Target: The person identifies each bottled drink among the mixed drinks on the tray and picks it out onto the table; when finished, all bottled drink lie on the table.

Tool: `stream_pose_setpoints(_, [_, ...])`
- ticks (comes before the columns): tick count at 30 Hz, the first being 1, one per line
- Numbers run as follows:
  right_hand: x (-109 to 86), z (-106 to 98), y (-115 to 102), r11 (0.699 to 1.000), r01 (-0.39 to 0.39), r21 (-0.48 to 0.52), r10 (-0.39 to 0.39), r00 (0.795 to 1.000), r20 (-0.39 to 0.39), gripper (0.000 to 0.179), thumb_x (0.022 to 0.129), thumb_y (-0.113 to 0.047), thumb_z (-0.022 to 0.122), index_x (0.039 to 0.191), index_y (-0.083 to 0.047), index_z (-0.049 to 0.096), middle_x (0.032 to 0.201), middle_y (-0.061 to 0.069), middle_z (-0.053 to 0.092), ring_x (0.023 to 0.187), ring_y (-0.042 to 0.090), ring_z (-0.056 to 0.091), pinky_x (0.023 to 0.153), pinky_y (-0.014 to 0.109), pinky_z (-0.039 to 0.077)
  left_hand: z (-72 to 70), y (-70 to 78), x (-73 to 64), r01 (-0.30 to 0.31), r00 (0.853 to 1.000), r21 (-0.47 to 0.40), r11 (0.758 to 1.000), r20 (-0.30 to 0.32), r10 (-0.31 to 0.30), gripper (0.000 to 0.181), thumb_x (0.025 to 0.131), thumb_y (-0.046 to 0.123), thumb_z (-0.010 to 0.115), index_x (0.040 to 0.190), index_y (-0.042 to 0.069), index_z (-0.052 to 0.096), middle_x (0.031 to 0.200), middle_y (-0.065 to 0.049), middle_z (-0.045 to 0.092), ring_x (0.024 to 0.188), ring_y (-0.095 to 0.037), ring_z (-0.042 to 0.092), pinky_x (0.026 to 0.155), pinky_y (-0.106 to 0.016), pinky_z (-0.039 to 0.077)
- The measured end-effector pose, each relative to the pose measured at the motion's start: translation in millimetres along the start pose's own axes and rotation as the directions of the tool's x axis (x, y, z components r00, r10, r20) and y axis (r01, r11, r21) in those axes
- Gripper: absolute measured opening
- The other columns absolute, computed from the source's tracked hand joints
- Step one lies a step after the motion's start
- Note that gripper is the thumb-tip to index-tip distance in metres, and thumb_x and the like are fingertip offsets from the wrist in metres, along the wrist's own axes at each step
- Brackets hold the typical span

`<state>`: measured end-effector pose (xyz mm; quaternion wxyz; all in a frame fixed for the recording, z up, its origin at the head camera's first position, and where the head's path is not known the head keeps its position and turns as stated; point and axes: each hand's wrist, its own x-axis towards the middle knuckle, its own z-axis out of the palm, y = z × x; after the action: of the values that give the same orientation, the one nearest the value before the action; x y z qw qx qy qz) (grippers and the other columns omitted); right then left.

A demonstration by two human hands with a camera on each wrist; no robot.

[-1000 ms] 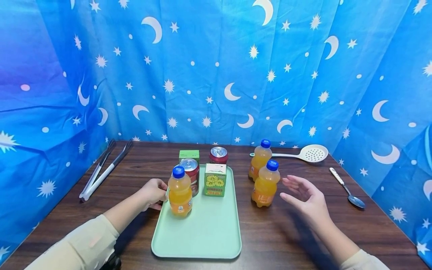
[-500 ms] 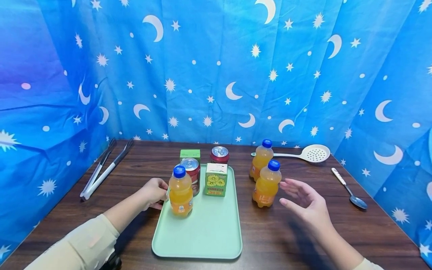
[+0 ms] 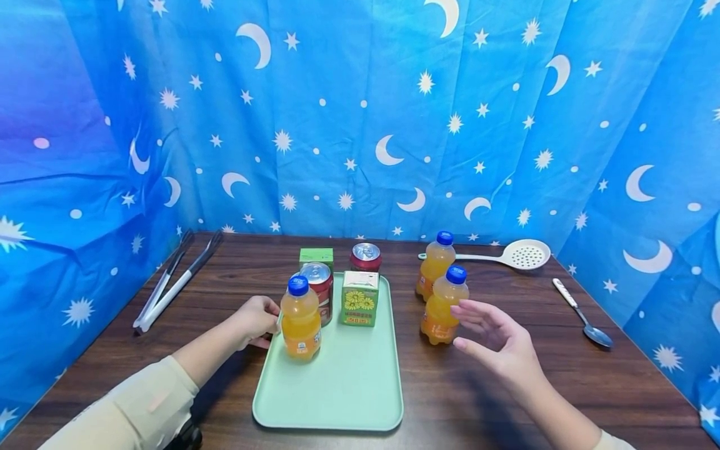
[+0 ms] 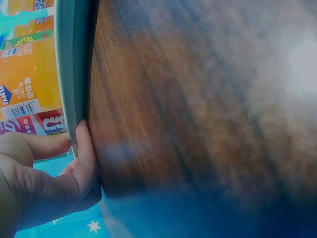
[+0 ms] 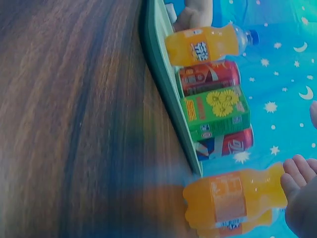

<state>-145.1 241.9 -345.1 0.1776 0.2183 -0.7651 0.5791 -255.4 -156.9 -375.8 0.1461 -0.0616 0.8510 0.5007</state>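
The nearer orange bottle (image 3: pixel 440 317) right of the green tray (image 3: pixel 337 390) stands upright on the bench (image 3: pixel 441 400). My right hand (image 3: pixel 503 344) is at its side, fingers relaxed, contact unclear; my left hand (image 3: pixel 255 322) pinches the tray's left rim.

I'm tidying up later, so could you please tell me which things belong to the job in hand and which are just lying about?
Apparently in the job:
Left hand, pinching the green tray
Right hand, at the near bottle
Far bottle
Bottle on the tray
Front can, rear can
Front carton, rear carton

Apparently lying about:
Tongs
Slotted ladle
Spoon
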Motion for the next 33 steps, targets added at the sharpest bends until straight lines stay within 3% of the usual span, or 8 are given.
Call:
stream_pose_setpoints(7, [1.3, 13, -3, 0.998, 0.046, 0.044, -0.050, 0.996, 0.075, 0.051, 0.077, 0.012, 0.067, 0.124, 0.008, 0.048, 0.118, 0.027, 0.057, 0.110, 0.023, 0.058, 0.090, 0.029, 0.047, 1.9, -0.3, -0.4, -0.007, 1.000, 0.001, 1.000, 0.003, 0.007, 0.031, 0.077, -0.010, 0.057, 0.106, -0.005, 0.049, 0.095, -0.018, 0.053, 0.077, -0.026, 0.057, 0.058, -0.040, 0.056])
stream_pose_setpoints(15, [8.6, 32, -4, 0.991, 0.014, 0.136, -0.035, 0.988, 0.150, 0.054, 0.077, 0.008, 0.069, 0.126, 0.004, 0.048, 0.122, 0.022, 0.057, 0.114, 0.030, 0.054, 0.094, 0.034, 0.044, 1.2, 1.2, 1.3, -0.002, 1.000, 0.007, 1.000, 0.004, 0.002, 0.030, 0.078, -0.010, 0.057, 0.106, -0.005, 0.049, 0.095, -0.017, 0.052, 0.075, -0.026, 0.056, 0.058, -0.039, 0.056])
stream_pose_setpoints(22, [12.2, 48, -5, 0.991, -0.012, 0.131, -0.010, 0.986, 0.165, 0.050, 0.080, 0.002, 0.070, 0.125, -0.001, 0.051, 0.119, 0.015, 0.060, 0.113, 0.028, 0.055, 0.095, 0.029, 0.044, 0.8, 1.2, 1.7, -0.006, 1.000, 0.010, 1.000, 0.003, 0.006, 0.031, 0.077, -0.010, 0.057, 0.107, -0.005, 0.049, 0.095, -0.017, 0.052, 0.076, -0.026, 0.056, 0.058, -0.040, 0.056])
stream_pose_setpoints(33, [17.3, 61, -4, 0.989, -0.042, 0.145, 0.016, 0.985, 0.172, 0.049, 0.080, 0.002, 0.070, 0.125, -0.001, 0.052, 0.119, 0.011, 0.061, 0.113, 0.027, 0.055, 0.096, 0.031, 0.043, 1.1, -0.1, 0.2, -0.016, 1.000, 0.021, 1.000, -0.008, 0.016, 0.030, 0.077, -0.009, 0.057, 0.105, -0.005, 0.049, 0.092, -0.016, 0.053, 0.072, -0.024, 0.055, 0.057, -0.039, 0.056])
